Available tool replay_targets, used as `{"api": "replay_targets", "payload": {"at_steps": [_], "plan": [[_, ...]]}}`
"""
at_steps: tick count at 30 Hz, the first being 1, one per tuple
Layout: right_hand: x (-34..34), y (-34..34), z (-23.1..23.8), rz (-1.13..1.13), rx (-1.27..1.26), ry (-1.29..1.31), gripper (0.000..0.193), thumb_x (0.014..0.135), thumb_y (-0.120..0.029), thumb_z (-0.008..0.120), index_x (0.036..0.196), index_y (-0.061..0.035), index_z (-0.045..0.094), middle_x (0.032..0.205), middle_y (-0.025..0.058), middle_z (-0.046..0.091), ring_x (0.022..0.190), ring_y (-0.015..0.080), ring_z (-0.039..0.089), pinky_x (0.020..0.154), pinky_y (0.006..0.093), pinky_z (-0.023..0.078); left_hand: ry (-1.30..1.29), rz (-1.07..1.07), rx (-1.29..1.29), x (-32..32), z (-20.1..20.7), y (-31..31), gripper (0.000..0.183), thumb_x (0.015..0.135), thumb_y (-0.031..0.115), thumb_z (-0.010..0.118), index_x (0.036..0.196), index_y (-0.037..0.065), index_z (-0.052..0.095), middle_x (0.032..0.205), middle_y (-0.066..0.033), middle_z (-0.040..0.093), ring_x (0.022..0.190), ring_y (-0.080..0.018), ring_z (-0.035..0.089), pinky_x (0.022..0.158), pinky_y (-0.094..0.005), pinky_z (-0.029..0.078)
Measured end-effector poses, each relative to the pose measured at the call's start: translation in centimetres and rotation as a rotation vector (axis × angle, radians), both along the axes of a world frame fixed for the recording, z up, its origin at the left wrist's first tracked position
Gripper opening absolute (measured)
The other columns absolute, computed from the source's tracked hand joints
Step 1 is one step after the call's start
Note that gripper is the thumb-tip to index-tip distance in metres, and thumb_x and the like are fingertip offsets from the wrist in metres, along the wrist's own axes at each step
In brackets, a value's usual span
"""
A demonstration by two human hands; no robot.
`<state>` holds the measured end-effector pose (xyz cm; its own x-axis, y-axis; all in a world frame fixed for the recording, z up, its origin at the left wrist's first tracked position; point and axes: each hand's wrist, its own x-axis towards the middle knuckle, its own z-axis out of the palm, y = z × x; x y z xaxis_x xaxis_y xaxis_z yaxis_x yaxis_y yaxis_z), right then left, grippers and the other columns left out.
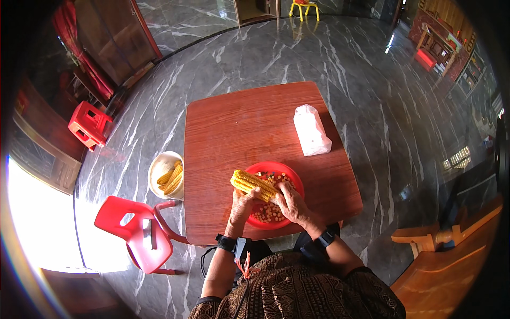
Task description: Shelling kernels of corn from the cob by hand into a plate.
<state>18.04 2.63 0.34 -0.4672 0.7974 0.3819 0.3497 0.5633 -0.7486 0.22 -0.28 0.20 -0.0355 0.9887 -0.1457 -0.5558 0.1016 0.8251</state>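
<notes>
An ear of yellow corn [251,183] is held at a slant over a round red basin [299,183] on the table. My left hand [243,206] is closed round its lower side near the middle, thumb lying along the kernels. At the ear's right end, my right hand [291,204] is closed with its fingers on the cob; its fingertips are partly hidden. Loose corn kernels [268,213] are scattered over the basin's bottom below both hands.
The brown wooden table [234,127] carries a white plastic-wrapped package [312,130] at right. A white bucket [154,175] with several corn ears [172,179] stands left of it. Near that are a red chair [119,218] and a red stool [87,123]; wooden furniture [451,271] stands at lower right.
</notes>
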Motion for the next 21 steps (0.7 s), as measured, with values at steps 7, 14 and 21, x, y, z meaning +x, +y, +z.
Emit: {"api": "replay_targets", "payload": {"at_steps": [7, 14, 21], "plan": [[0.1, 0.1, 0.2, -0.002, 0.07, -0.054, 0.032, 0.082, -0.019, 0.053, 0.103, 0.0037, 0.043, 0.091, 0.0244, 0.049, 0.085, 0.041, 0.052, 0.076, 0.0462, 0.044, 0.014, 0.012, -0.015, 0.4, 1.0, 0.0, 0.044, 0.076, 0.014, 0.07, 0.11, -0.006, 0.051, 0.094, -0.0145, 0.064, 0.079, -0.0227, 0.066, 0.064, -0.0314, 0.057], [-0.7, 0.1, 0.4, -0.058, 0.045, -0.033, 0.026, 0.076, -0.015, 0.051, 0.095, 0.0016, 0.044, 0.084, 0.0227, 0.047, 0.081, 0.0406, 0.05, 0.073, 0.0468, 0.043, 0.116, 0.035, 0.101, 0.4, 0.8, 0.1, 0.042, 0.073, 0.013, 0.075, 0.106, -0.004, 0.055, 0.093, -0.0116, 0.065, 0.078, -0.0171, 0.064, 0.062, -0.0277, 0.055], [-1.6, -0.5, 0.8, -0.155, 0.061, -0.066, 0.026, 0.071, -0.009, 0.05, 0.094, 0.0016, 0.043, 0.083, 0.0225, 0.047, 0.08, 0.0401, 0.05, 0.071, 0.0469, 0.043, 0.131, 0.032, 0.007, 0.5, 1.4, 0.0, 0.049, 0.072, 0.015, 0.074, 0.111, -0.003, 0.05, 0.098, -0.0112, 0.063, 0.086, -0.02, 0.062, 0.072, -0.0315, 0.055]]}}
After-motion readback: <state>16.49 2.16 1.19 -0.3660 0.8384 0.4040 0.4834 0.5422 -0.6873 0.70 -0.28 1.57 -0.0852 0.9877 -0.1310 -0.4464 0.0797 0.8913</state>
